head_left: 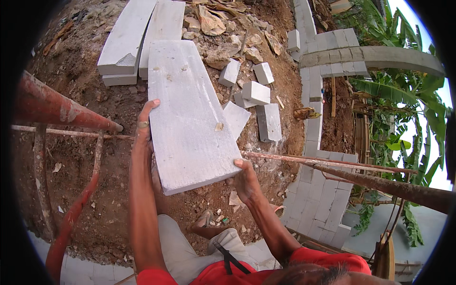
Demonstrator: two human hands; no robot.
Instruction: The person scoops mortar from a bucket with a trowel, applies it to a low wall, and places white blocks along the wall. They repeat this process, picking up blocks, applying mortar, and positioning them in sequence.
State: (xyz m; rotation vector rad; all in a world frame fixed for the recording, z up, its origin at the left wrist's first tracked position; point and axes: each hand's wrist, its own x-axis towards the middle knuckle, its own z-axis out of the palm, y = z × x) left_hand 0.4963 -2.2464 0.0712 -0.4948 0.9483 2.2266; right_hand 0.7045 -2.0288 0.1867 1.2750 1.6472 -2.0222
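With the left hand clamped on its left edge and the right hand on its lower-right corner, the long pale-grey masonry block at the frame's centre is best held level, clear of the rusty red metal pipe at left.

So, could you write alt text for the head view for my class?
A person's left hand and right hand hold a long pale block by its left edge and near right corner, above brown dirt. Smaller blocks lie to its right and other long blocks beyond, with red poles at left and block walling at right.
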